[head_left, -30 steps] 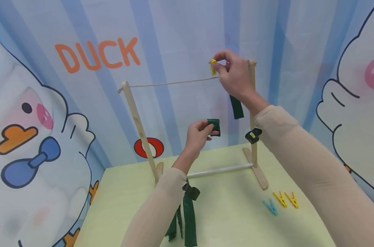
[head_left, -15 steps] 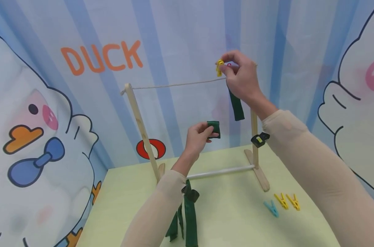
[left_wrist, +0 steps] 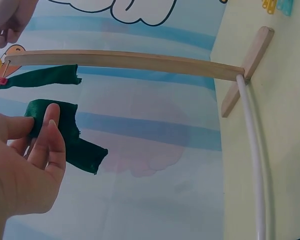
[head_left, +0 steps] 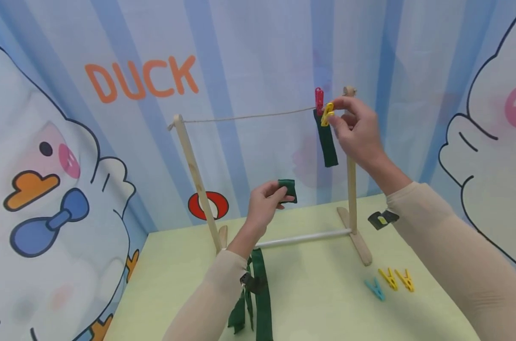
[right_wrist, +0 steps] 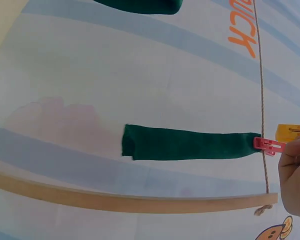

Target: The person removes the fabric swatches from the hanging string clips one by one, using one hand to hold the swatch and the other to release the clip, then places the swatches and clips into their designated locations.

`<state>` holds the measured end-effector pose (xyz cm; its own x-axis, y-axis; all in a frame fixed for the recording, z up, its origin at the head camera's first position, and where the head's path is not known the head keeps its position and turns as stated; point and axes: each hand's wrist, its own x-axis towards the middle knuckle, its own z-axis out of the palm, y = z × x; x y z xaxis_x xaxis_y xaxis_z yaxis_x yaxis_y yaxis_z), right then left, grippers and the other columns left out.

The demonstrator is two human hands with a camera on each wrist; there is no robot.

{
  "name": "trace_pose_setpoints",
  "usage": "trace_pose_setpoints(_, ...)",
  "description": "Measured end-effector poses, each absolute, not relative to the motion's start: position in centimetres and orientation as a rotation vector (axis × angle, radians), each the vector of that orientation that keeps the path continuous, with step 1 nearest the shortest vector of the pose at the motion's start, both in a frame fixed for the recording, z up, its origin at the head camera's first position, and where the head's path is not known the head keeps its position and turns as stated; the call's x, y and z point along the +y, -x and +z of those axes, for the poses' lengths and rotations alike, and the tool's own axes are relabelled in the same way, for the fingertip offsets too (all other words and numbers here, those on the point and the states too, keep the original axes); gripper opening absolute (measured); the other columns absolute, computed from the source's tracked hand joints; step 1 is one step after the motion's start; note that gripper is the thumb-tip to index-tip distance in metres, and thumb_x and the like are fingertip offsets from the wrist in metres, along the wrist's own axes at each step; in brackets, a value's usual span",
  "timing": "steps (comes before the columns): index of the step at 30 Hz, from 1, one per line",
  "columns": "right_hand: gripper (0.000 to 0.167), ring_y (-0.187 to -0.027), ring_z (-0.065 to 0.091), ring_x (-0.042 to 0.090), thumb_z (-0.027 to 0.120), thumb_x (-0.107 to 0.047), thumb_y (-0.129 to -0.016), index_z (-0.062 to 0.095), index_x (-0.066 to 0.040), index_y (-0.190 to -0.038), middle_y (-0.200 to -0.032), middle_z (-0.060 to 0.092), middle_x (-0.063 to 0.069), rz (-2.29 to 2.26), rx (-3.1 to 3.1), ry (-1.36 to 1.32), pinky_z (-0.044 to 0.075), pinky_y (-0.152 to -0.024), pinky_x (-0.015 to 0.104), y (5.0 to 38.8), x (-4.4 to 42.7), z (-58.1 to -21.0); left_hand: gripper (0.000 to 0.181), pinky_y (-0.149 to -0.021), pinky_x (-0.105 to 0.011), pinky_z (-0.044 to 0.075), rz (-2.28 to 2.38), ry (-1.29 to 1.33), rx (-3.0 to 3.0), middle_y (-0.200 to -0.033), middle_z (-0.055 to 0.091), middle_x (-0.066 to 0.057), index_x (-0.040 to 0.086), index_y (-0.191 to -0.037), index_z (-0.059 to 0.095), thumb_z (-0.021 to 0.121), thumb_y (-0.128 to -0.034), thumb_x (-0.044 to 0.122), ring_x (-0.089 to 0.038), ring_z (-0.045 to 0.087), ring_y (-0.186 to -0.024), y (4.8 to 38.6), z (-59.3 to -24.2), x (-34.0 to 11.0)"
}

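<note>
"Head view: what's changed?"
"Left hand (head_left: 261, 204), pinching a folded green fabric strip (head_left: 288, 189), dipped; a red clothespin (head_left: 319, 97) is uncovered, just left of the yellow clothespin (head_left: 327, 114) pinched by the right hand (head_left: 361, 133), which shifted rightward."
"Meaning?"
"Held strip's still unpegged."

Matt cloth (left_wrist: 68, 119), plastic peg (head_left: 327, 115), wooden post (head_left: 351, 187)
</note>
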<state>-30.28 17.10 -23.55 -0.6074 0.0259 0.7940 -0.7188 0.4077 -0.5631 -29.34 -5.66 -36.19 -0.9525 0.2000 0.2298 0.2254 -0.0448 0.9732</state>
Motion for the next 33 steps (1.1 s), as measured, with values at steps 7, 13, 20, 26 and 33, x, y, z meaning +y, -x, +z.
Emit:
trace_pose_setpoints(7,0.024,-0.075,0.057,0.014,0.062,-0.007,-0.099,0.061,0.001,-0.122,-0.110,0.064,0.009,1.262,-1.948,-0.569,0.050,-0.066,0.016,29.1,18.7,-25.8,0.025,-0.073,-0.028,0.055,-2.215,0.462,-2.174,-0.111,0.067,-0.014,-0.002,-0.121,0.064,0.060,-0.1017,0.014,-0.018,0.073,-0.092,28.8,-37.1,-6.3)
trace_pose_setpoints(13,0.024,-0.084,0.057,0.010,0.065,-0.005,-0.096,0.064,0.002,-0.119,-0.105,0.065,0.012,1.237,-1.996,-0.528,0.048,-0.064,0.013,28.4,20.0,-28.5,0.024,-0.073,-0.028,0.055,-2.212,0.422,-2.189,-0.109,0.067,-0.013,-0.001,-0.120,0.065,0.060,-0.1014,0.014,-0.017,0.073,-0.091,28.5,-38.3,-6.8)
trace_pose_setpoints(20,0.026,-0.089,0.055,0.008,0.066,-0.008,-0.097,0.064,0.003,-0.120,-0.106,0.067,0.016,1.205,-2.124,-0.468,0.046,-0.069,0.012,28.1,22.2,-33.0,0.026,-0.073,-0.027,0.055,-2.206,0.391,-2.228,-0.111,0.068,-0.015,-0.002,-0.121,0.064,0.060,-0.1019,0.014,-0.019,0.073,-0.093,27.9,-40.4,-7.4)
trace_pose_setpoints(26,0.030,-0.095,0.055,0.005,0.064,-0.014,-0.099,0.061,0.005,-0.123,-0.109,0.065,0.018,1.184,-2.256,-0.400,0.045,-0.075,0.011,27.5,24.0,-36.8,0.030,-0.072,-0.026,0.055,-2.242,0.320,-2.229,-0.113,0.065,-0.018,-0.004,-0.126,0.061,0.060,-0.1016,0.012,-0.021,0.073,-0.094,27.4,-42.0,-8.1)
trace_pose_setpoints(33,0.033,-0.102,0.061,0.031,0.062,-0.018,-0.101,0.060,0.005,-0.124,-0.109,0.065,0.020,1.153,-2.344,-0.308,0.042,-0.074,0.007,25.9,25.6,-39.8,0.029,-0.071,-0.025,0.055,-2.286,0.227,-2.221,-0.109,0.066,-0.016,-0.005,-0.124,0.061,0.061,-0.1013,0.014,-0.018,0.073,-0.091,27.1,-43.6,-8.4)
